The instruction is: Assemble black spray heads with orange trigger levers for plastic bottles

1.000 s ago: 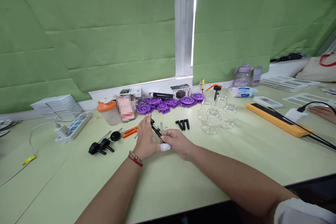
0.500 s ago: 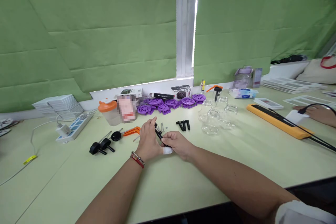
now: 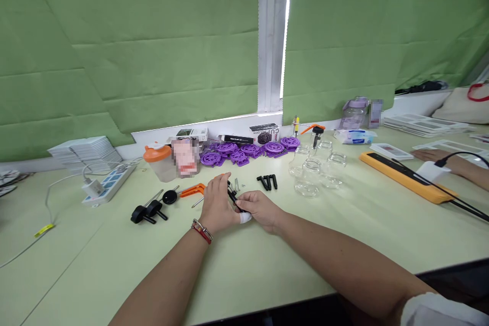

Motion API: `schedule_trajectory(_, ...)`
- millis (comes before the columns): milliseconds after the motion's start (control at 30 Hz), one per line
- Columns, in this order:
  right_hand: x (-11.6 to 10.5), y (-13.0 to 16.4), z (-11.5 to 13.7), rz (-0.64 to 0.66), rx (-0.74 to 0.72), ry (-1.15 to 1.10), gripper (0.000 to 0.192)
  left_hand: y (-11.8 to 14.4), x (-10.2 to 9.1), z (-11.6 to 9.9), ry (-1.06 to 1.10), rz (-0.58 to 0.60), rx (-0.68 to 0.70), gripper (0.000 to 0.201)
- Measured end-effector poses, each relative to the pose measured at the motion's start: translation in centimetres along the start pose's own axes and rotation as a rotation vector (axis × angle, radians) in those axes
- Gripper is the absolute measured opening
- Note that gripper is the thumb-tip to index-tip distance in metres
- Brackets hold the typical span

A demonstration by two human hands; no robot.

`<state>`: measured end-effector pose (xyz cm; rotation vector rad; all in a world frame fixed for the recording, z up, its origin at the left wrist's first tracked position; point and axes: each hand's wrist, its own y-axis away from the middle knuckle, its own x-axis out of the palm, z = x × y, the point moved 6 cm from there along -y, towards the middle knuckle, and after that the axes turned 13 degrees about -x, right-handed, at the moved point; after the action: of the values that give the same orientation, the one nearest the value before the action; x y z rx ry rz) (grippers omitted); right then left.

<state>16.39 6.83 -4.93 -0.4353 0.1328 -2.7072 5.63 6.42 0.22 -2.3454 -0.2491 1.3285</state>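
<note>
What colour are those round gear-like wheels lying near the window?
Purple. The pile of round plastic gear-like wheels shows clearly in the head view, behind the hands.

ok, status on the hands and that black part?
Left hand and right hand both grip the small black part above the table. Loose black pegs and glass jars nearby, clear of the hands.

Plain pale green table (image 3: 267, 265), darker green blinds (image 3: 153, 51), purple wheels (image 3: 250, 151), an orange-lidded cup (image 3: 158, 162), black pegs (image 3: 267, 182) (one fingertip wrapped white), a red-and-silver bracelet (image 3: 201, 231).
</note>
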Motion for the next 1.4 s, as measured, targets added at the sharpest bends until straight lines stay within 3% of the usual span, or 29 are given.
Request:
schedule_trajectory(800,0.0,-0.1,0.3,-0.003,-0.046,0.065,0.028,0.0,-0.1,0.0,-0.001,-0.013,0.036,0.096)
schedule_trajectory(1267,0.3,-0.1,0.4,0.041,0.033,-0.085,0.031,0.0,-0.7,-0.3,-0.005,-0.048,0.030,0.075)
schedule_trajectory(1400,0.2,-0.1,0.4,0.000,0.002,-0.043,0.032,0.0,-0.7,-0.8,-0.025,-0.034,0.042,0.072)
